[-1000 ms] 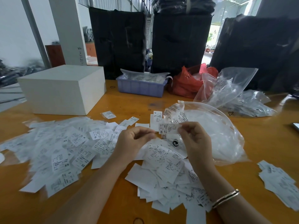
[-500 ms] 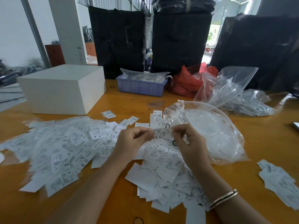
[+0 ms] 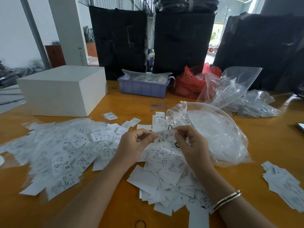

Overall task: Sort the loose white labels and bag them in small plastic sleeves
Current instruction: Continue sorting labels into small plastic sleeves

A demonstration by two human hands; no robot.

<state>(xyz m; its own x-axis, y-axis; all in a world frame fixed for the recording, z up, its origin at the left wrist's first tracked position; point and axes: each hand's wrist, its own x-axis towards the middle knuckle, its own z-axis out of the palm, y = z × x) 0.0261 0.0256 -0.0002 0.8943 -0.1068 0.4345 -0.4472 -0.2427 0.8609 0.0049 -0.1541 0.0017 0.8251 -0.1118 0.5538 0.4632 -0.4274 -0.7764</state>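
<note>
An orange wooden table fills the lower frame, with a white pillar and white wall at upper left, tall black-wrapped stacks across the top, and daylight at upper right.

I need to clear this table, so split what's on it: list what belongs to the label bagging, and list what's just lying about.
Belongs to the job:
- label held between left hand and right hand
- loose labels
- bagged labels
- big clear bag

Just lying about:
- white box
- blue tray
- red bag
- rubber band
</note>
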